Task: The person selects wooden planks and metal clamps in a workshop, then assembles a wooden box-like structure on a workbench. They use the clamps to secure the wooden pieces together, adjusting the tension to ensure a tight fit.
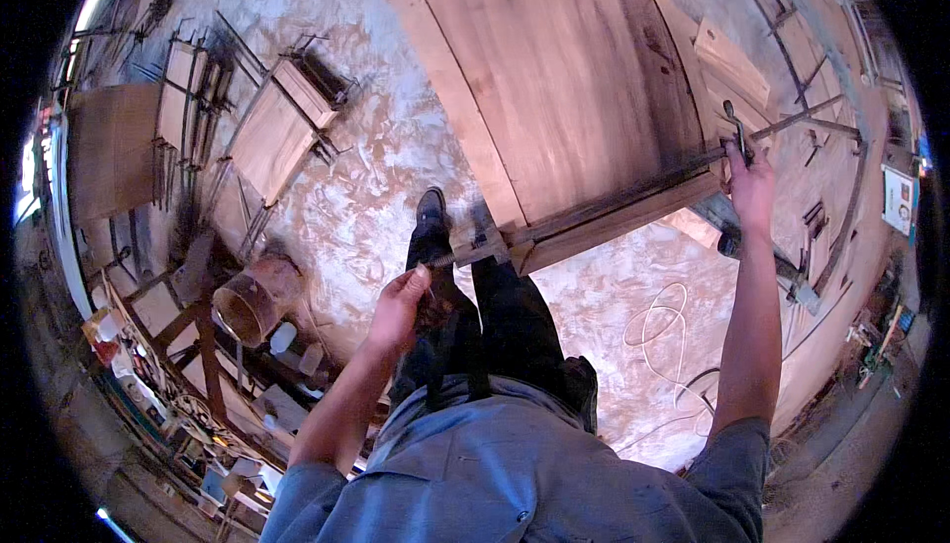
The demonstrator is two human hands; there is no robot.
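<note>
A long wooden panel piece [554, 68], like a box or cabinet, stretches away in front of me. Across its near end runs a dark bar clamp [623, 193], above a wooden edge strip [623, 222]. My left hand [399, 304] is closed, thumb and fingers pinching the threaded screw end [447, 258] at the clamp's left. At the far right corner, my right hand [752, 182] is closed round the other end of the clamp, beside a bent metal crank handle [734, 120]. Its fingers partly hide what they grip.
On the left, clamped wooden panels [282, 133] lie on the stained floor near a rusty drum [252, 306]. A cluttered bench [168, 395] stands at lower left. A pale cord [648, 345] curls on the floor at right, with more clamps [816, 222] beyond.
</note>
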